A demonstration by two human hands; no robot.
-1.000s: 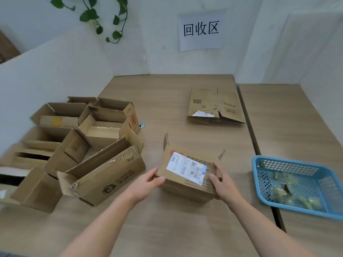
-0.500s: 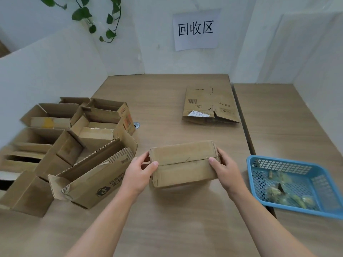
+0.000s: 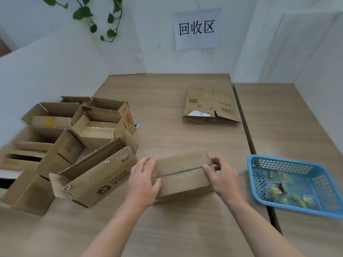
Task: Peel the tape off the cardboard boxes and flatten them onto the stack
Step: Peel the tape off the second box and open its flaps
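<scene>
walls (image 3: 55,67): white | tables (image 3: 167,101): two, wood, abutting | sign (image 3: 196,28): paper | vine (image 3: 83,14): hanging

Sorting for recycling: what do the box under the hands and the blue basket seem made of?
Box: matte brown cardboard, probably corrugated, with creased folds and a flap seam on top. Basket: likely moulded plastic, going by its smooth, uniform blue and lattice holes.

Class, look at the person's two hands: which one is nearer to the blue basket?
Right. The right hand grips the right end of the closed cardboard box, on the side facing the blue basket; the left hand rests on the box's left end, farther away.
</scene>
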